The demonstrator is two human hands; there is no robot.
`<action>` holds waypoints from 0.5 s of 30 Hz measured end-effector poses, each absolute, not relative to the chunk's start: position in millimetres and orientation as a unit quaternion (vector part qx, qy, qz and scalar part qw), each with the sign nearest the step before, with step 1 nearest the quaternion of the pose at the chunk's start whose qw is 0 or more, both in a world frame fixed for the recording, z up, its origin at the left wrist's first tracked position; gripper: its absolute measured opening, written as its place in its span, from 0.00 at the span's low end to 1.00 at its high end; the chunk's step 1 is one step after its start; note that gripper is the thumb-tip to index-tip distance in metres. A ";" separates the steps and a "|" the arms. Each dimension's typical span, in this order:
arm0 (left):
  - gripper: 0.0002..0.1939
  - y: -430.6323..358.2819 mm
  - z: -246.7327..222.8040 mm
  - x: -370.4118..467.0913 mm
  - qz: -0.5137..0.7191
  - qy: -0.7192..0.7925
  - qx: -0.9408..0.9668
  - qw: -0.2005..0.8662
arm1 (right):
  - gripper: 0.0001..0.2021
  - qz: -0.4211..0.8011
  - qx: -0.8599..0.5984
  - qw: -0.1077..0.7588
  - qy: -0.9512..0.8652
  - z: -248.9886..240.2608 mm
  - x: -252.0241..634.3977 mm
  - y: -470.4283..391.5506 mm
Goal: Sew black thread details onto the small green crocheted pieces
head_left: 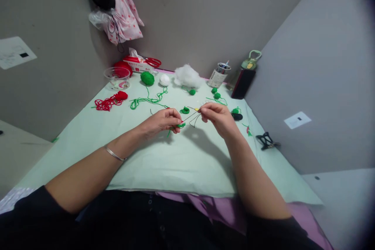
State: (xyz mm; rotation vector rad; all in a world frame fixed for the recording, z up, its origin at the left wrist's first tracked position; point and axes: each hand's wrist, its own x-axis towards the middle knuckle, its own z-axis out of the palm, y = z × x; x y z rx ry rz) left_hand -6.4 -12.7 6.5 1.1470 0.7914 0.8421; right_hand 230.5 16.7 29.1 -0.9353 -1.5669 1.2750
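Note:
My left hand (166,120) is closed, its thumb and fingers pinching a small green and red crochet piece (181,125). A thin dark thread (191,116) runs straight from that piece up to my right hand (215,115). The fingertips of my right hand are pressed together on the thread, and a loose loop of it dangles below them. Whether a needle is also between those fingers is too small to tell. Close by the right fingertips is a thin tool with a yellow part (196,109). A coiled green crochet piece (184,110) lies just beyond my hands.
Behind stand a green yarn ball (147,78), a white ball (164,80), white stuffing (187,76) and a pen cup (219,75). Red yarn (109,101) and a clear tub (117,79) are left. A phone (243,83) and black claw clip (267,140) are right.

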 end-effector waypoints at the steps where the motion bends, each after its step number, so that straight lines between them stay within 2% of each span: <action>1: 0.10 -12.7 6.6 -6.5 0.376 0.351 0.512 0.688 | 0.09 0.524 -0.379 0.473 -0.598 28.9 234.4 21.0; 6: 0.10 -12.5 7.3 -7.3 0.371 0.345 0.510 0.695 | 0.11 0.563 -0.382 0.569 -0.462 28.1 246.9 36.8; 15: 0.09 -12.7 7.1 -7.9 0.368 0.346 0.518 0.691 | 0.09 0.558 -0.396 0.641 -0.348 24.0 269.3 56.5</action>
